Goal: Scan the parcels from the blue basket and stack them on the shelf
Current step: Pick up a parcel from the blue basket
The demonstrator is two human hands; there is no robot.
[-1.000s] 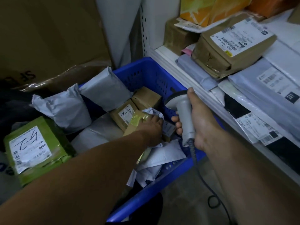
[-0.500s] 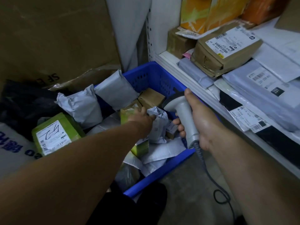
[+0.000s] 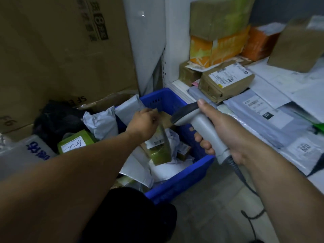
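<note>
My left hand (image 3: 142,122) grips the top of a green-yellow taped parcel (image 3: 160,151) and holds it upright above the blue basket (image 3: 182,179); a barcode label shows on its side. My right hand (image 3: 222,134) holds a grey barcode scanner (image 3: 194,118) by its handle, the head pointing left toward the parcel. Inside the basket lie grey and white mailer bags (image 3: 140,170) and small brown boxes. The white shelf (image 3: 177,84) to the right carries stacked parcels.
Large cardboard boxes (image 3: 61,46) stand behind the basket. A green box (image 3: 75,141) with a handwritten label and grey bags (image 3: 101,122) lie left of it. On the shelf are a brown parcel (image 3: 226,81), orange boxes (image 3: 215,48) and flat grey mailers (image 3: 263,118). The scanner cable (image 3: 249,214) trails over the floor.
My left hand has lifted the green-yellow parcel out of the basket and turned it upright. The scanner in my right hand rose and swung toward it. The view tilted upward.
</note>
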